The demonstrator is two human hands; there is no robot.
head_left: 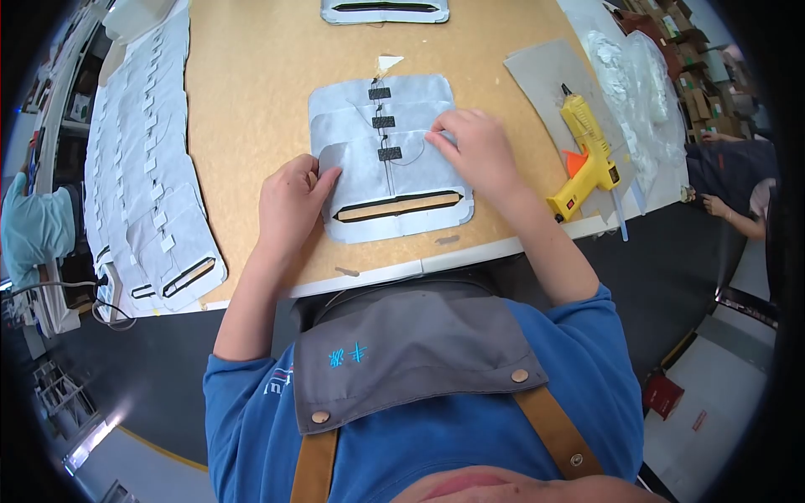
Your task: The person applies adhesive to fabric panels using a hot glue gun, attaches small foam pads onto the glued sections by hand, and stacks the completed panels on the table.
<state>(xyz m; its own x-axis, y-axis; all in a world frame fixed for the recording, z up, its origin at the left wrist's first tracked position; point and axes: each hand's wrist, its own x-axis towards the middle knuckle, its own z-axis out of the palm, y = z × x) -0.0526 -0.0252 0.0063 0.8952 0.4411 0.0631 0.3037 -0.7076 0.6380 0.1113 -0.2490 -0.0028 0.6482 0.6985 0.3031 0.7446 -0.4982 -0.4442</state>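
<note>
A pale grey fabric panel [360,180] lies on the tan table in front of me, with three black patches [383,122] down its middle, thin wires and a long black-edged slot near its lower edge. At the panel's left edge, my left hand [293,197] rests with thumb and fingers closed on that edge. Over the right side is my right hand [476,151], its thumb and index finger close together at a thin wire [413,158]. A small white triangular piece [389,64] sits just above the panel.
Stacked similar panels [151,168] with white tags line the left. A yellow glue gun [591,155] lies on a grey board [537,80] at right, beside clear plastic bags [633,92]. Another panel [384,12] is at the far edge. People are at both sides.
</note>
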